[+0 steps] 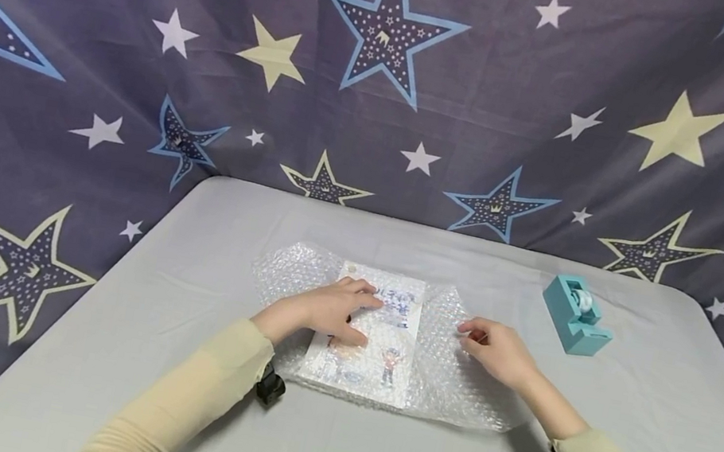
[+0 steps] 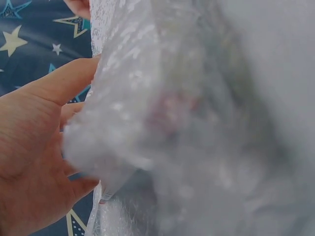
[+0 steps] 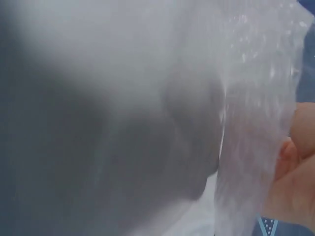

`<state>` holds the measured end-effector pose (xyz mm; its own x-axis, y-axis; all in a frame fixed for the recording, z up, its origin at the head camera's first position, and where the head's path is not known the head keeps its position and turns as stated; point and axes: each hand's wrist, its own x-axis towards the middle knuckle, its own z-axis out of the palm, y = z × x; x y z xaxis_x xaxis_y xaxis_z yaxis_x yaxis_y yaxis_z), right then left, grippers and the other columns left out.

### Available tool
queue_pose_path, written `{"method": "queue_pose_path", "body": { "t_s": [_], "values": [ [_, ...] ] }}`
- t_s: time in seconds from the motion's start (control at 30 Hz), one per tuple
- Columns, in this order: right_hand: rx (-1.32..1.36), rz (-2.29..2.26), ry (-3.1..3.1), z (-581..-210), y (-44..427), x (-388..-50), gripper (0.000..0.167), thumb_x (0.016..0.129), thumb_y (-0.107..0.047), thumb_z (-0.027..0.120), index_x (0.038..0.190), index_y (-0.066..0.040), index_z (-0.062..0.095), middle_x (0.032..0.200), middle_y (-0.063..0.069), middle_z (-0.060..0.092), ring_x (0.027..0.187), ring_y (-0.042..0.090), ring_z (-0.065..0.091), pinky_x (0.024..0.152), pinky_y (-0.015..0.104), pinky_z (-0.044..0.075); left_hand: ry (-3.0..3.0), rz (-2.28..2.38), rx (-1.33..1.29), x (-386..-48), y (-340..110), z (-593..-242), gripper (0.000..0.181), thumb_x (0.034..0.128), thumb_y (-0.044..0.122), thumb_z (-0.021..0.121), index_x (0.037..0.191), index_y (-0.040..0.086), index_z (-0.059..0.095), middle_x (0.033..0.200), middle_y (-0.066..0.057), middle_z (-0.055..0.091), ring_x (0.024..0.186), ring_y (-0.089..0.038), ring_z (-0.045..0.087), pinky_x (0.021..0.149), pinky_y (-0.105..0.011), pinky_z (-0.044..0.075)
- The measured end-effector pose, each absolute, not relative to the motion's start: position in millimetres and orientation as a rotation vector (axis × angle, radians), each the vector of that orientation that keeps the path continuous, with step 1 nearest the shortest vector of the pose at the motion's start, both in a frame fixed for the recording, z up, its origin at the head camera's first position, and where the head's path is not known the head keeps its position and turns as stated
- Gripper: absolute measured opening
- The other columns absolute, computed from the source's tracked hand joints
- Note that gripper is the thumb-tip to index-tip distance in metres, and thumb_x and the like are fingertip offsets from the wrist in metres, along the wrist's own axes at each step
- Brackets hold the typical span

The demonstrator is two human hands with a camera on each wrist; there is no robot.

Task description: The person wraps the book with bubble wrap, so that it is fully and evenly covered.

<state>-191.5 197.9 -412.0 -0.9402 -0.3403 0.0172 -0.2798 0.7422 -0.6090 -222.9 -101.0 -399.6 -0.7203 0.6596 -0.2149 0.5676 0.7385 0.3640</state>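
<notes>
A book with a pale illustrated cover (image 1: pixel 400 346) lies on a sheet of clear bubble wrap (image 1: pixel 444 378), part of which seems to cover it. My left hand (image 1: pixel 336 310) rests on the book's left half, fingers extended and thumb spread. In the left wrist view, blurred bubble wrap (image 2: pixel 128 98) stands before the left hand (image 2: pixel 34 132). On the right, my right hand (image 1: pixel 498 351) pinches the sheet with bent fingers. The right wrist view shows this hand (image 3: pixel 298 182) partly hidden behind hanging bubble wrap (image 3: pixel 256 98).
A teal tape dispenser (image 1: pixel 571 315) holding a roll of tape stands at the right rear of the table. The table has a pale grey cloth (image 1: pixel 197 253). A dark curtain with stars (image 1: pixel 423 124) hangs behind and along the left side.
</notes>
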Motion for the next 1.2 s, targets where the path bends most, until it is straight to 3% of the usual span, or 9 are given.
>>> {"method": "queue_pose_path", "body": {
  "t_s": [0.5, 0.97, 1.2],
  "values": [
    [-0.417, -0.822, 2.938, -408, 228, -186, 0.020, 0.084, -0.011, 0.059, 0.099, 0.000, 0.065, 0.086, 0.009, 0.065, 0.079, 0.022, 0.059, 0.069, 0.038, 0.047, 2.628, 0.396, 0.987, -223, -102, -403, 0.068, 0.0799, 0.044, 0.064, 0.138, 0.019, 0.039, 0.144, -0.007, 0.031, 0.132, -0.025, 0.028, 0.105, -0.045, 0.028],
    [-0.366, -0.812, 2.865, -405, 250, -174, 0.024, 0.086, -0.018, 0.058, 0.100, 0.000, 0.064, 0.082, 0.002, 0.064, 0.075, 0.013, 0.056, 0.066, 0.031, 0.045, 2.642, 0.379, 1.010, -222, -101, -403, 0.068, 0.0799, 0.043, 0.064, 0.138, 0.018, 0.040, 0.143, -0.007, 0.032, 0.130, -0.026, 0.030, 0.104, -0.045, 0.030],
    [-0.312, -0.919, 2.805, -402, 252, -169, 0.027, 0.086, -0.021, 0.059, 0.100, 0.002, 0.064, 0.079, 0.003, 0.062, 0.068, 0.012, 0.054, 0.058, 0.026, 0.045, 2.656, 0.367, 1.026, -223, -102, -405, 0.068, 0.0797, 0.044, 0.064, 0.137, 0.017, 0.040, 0.142, -0.008, 0.034, 0.130, -0.027, 0.030, 0.105, -0.045, 0.028]
  ]
}}
